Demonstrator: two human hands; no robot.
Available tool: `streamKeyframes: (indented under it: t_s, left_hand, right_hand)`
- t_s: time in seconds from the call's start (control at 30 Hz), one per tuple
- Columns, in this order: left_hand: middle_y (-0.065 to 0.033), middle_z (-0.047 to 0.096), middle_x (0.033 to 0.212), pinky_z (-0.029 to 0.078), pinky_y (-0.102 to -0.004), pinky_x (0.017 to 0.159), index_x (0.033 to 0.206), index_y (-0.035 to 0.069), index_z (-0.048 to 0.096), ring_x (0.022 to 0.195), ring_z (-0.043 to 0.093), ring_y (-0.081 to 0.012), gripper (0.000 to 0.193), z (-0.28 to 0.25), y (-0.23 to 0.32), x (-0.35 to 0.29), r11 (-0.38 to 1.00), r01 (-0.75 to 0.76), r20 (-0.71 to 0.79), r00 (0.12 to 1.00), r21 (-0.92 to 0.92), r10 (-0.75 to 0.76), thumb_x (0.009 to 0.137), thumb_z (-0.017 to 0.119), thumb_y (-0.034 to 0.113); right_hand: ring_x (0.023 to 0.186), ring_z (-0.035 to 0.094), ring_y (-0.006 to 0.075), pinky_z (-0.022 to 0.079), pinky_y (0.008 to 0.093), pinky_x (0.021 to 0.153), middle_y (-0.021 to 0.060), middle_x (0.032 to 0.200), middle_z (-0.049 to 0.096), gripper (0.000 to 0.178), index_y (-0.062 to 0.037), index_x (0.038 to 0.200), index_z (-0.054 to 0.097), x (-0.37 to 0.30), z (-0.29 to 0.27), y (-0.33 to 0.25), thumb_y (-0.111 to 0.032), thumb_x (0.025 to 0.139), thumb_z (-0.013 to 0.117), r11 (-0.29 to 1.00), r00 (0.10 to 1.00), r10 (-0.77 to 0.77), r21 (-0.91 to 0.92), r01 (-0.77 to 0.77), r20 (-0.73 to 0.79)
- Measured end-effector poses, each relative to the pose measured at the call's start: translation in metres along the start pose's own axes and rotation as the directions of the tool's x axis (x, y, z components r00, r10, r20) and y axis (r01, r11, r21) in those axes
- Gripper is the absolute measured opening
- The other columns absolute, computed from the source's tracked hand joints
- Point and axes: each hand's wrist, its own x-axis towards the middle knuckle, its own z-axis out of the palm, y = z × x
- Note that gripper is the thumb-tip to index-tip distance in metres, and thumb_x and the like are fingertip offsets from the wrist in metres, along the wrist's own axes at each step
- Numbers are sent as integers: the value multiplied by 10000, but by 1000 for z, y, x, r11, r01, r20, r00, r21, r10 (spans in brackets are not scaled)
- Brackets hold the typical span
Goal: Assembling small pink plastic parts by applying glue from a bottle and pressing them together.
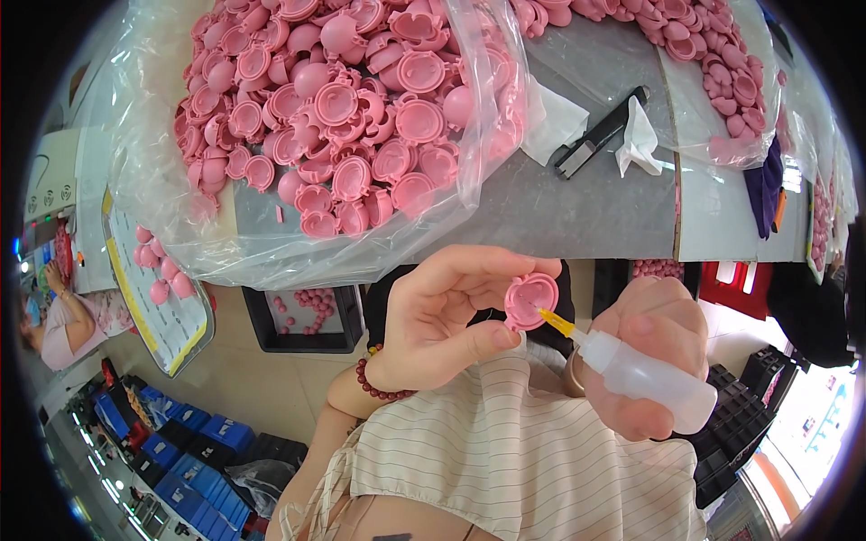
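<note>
Between the thumb and fingers of my left hand (451, 316) is a small round pink plastic shell (530, 298), its hollow side turned toward the right. My right hand (654, 343) is wrapped around a white translucent squeeze bottle (649, 379), which lies tilted in the grip. The yellow needle tip (557, 322) of the bottle reaches to the inside of the shell; whether it touches the surface I cannot tell. Beyond both hands, a large heap of similar pink shells (338, 104) rests in a clear plastic bag (316, 266) on the grey table (577, 216).
A black-handled tool (600, 135) and crumpled white tissues (639, 140) lie on the table. More pink shells (735, 86) fill a bag at the far right. Below the table edge stands a black tray (302, 338) holding pink pieces. Another person (77, 320) sits at the far left.
</note>
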Motion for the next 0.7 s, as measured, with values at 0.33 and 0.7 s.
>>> streamKeyframes:
  t_s: [0.33, 0.7]
  left_hand:
    - [-253, 490, 1062, 422, -308, 816, 1032, -25, 422, 949, 529, -229, 442, 5, 2, 1, 996, 38, -87, 996, 84, -31, 679, 667, 76]
    - [-277, 465, 1071, 405, -353, 837, 1029, -58, 429, 990, 496, -294, 401, 2, 6, -2, 917, -86, -17, 995, 390, 101, 679, 622, -30]
  right_hand:
    - [441, 327, 111, 171, 223, 328, 44, 557, 389, 638, 72, 866, 541, -3, -5, 1, -529, 811, 332, 999, 998, 47, 27, -46, -29]
    - [506, 477, 142, 314, 240, 375, 146, 752, 589, 535, 56, 827, 513, 1, -8, -1, -473, 742, 513, 993, 995, 76, 83, -81, 60]
